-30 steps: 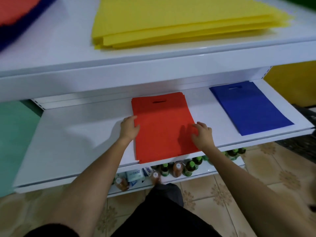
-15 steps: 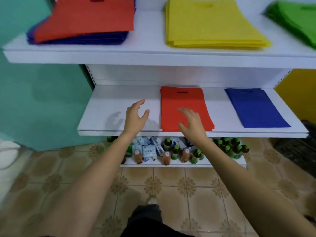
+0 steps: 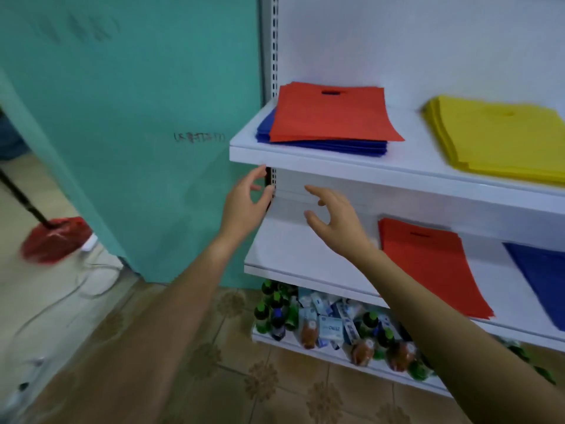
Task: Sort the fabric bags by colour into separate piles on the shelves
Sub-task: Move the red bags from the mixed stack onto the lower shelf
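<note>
On the upper shelf [image 3: 336, 162] a red bag [image 3: 331, 114] lies on top of a stack of blue bags [image 3: 324, 145]. A yellow pile [image 3: 501, 139] sits to its right. The middle shelf [image 3: 293, 255] holds a red pile [image 3: 428, 264] and a blue bag [image 3: 544, 276]. My left hand [image 3: 244, 203] is open just below the upper shelf's left corner. My right hand [image 3: 333, 218] is open too, raised in front of the gap between the two shelves. Neither hand holds anything.
A teal wall [image 3: 128, 133] stands left of the shelving. Bottles and small boxes [image 3: 330, 325] crowd the bottom shelf. A red mop head [image 3: 53, 240] and a cable [image 3: 76, 289] lie on the floor at the left.
Both hands have left the red pile on the middle shelf and risen up and left toward the upper shelf's mixed stack. My view has swung left and upward.
</note>
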`<action>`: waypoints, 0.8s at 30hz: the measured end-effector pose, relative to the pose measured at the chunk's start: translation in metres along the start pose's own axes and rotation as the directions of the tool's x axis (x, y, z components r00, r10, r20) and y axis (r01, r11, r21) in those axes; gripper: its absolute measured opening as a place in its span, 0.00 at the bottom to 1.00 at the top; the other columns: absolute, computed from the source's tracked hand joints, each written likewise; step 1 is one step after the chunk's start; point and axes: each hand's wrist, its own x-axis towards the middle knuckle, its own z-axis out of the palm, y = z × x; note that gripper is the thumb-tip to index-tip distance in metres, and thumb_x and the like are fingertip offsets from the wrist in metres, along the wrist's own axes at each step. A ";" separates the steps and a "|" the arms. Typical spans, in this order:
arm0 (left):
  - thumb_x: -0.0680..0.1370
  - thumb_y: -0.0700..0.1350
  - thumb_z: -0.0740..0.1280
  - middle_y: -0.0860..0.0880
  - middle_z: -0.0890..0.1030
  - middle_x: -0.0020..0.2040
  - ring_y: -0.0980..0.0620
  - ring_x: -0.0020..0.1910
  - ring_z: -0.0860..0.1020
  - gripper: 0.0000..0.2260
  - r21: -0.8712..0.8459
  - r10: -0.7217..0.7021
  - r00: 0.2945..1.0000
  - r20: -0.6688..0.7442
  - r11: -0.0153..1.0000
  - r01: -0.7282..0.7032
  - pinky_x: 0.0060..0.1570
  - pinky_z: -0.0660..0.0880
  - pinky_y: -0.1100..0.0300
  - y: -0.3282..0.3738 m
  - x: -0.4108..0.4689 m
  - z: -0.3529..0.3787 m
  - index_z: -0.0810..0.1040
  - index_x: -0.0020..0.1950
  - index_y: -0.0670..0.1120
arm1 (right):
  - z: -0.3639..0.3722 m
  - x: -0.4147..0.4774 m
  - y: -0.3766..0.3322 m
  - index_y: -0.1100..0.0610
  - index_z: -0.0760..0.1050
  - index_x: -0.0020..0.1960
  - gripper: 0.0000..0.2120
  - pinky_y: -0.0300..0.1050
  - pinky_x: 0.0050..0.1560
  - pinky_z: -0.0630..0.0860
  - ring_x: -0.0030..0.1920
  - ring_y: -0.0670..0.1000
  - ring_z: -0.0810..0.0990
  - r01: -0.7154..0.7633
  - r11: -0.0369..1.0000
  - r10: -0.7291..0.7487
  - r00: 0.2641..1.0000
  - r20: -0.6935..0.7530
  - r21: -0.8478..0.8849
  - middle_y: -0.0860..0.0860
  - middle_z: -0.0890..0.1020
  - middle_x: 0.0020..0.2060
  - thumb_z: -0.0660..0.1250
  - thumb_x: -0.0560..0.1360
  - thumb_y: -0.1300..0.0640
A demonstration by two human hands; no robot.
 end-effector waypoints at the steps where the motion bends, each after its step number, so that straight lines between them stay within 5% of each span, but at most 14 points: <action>1: 0.77 0.43 0.65 0.52 0.76 0.60 0.55 0.49 0.74 0.18 0.007 0.028 0.999 -0.015 1.000 -0.028 0.49 0.70 0.62 -0.001 0.014 -0.015 0.70 0.67 0.46 | 0.005 0.012 -0.012 0.56 0.66 0.69 0.21 0.38 0.60 0.62 0.62 0.52 0.71 0.020 1.000 -0.020 0.999 -0.026 0.009 0.52 0.74 0.62 0.63 0.77 0.57; 11: 0.79 0.45 0.62 0.45 0.74 0.62 0.52 0.51 0.74 0.17 0.080 0.200 0.978 0.059 0.976 -0.205 0.51 0.68 0.63 0.011 0.141 -0.070 0.70 0.67 0.43 | -0.025 0.106 -0.058 0.58 0.71 0.66 0.21 0.42 0.54 0.68 0.50 0.50 0.74 0.062 0.996 -0.083 0.932 -0.352 -0.071 0.52 0.77 0.56 0.62 0.73 0.55; 24: 0.80 0.45 0.59 0.45 0.75 0.64 0.49 0.60 0.73 0.16 0.095 0.179 0.944 0.277 0.973 -0.212 0.57 0.66 0.63 0.007 0.247 0.010 0.72 0.66 0.41 | -0.112 0.179 0.047 0.59 0.75 0.60 0.14 0.38 0.48 0.65 0.48 0.49 0.74 -0.372 0.922 0.288 0.841 -0.458 -0.103 0.56 0.81 0.52 0.65 0.75 0.59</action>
